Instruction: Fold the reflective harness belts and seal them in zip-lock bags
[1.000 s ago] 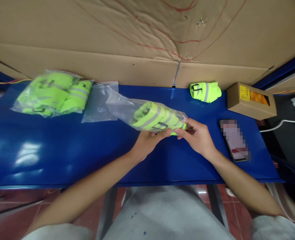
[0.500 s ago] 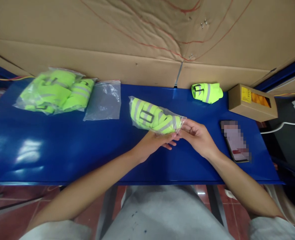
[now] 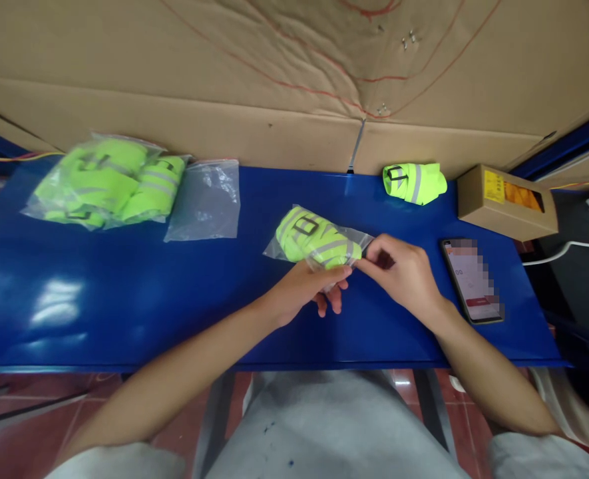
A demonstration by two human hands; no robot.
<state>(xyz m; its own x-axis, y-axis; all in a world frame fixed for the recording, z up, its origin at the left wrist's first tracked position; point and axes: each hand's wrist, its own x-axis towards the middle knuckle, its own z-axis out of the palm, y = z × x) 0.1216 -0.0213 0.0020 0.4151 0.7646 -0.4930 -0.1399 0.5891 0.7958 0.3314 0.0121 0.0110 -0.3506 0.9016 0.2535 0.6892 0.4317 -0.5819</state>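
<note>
A clear plastic bag with a rolled neon-yellow belt [image 3: 319,237] inside, grey reflective stripes and a dark buckle showing, is held above the middle of the blue table [image 3: 254,332]. My left hand [image 3: 311,286] grips its lower edge, thumb on top and fingers underneath. At the bag's right end, my right hand [image 3: 398,266] pinches the plastic edge between thumb and curled fingers.
Bagged yellow rolls [image 3: 109,179] lie at the back left, beside a flat clear bag [image 3: 207,199]. A loose yellow roll [image 3: 414,183], a cardboard box [image 3: 506,213] and a phone [image 3: 471,283] are on the right. A cardboard wall [image 3: 199,126] stands behind.
The bagged roll's left end has shifted right and the roll is tilted differently. My right hand's fingers have curled into a tighter pinch at the bag's edge.
</note>
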